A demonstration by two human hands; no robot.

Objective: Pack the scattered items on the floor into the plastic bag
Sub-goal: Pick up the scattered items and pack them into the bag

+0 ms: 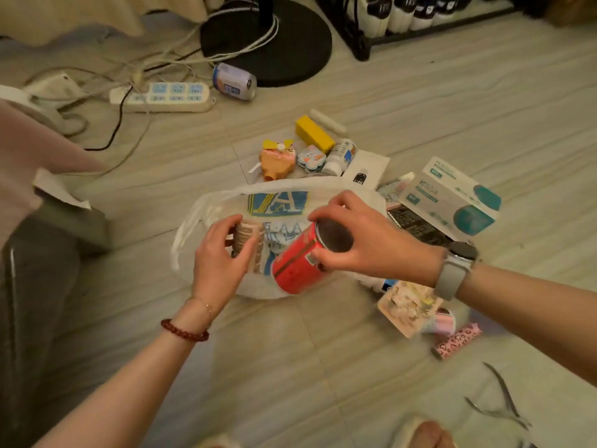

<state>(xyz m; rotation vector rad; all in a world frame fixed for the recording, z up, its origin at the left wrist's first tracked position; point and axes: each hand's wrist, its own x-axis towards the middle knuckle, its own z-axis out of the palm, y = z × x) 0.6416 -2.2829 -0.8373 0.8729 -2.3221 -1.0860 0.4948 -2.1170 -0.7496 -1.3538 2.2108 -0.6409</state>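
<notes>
Nearest, metal nippers point(504, 407) lie on the floor point(290, 367). Left hand point(219, 257) curls around a brown ribbed object point(247, 236); right hand point(361, 240) grips the end of a tilted red can point(295, 265). Both are over the white plastic bag point(277, 205). Beyond: a yellow box point(315, 134), a mask box point(452, 197), a power strip point(164, 97).

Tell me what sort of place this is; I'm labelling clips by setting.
Probably a bedroom floor at home: bedding hangs at the top, a shoe rack stands behind, and a power strip lies by a fan base.
</notes>
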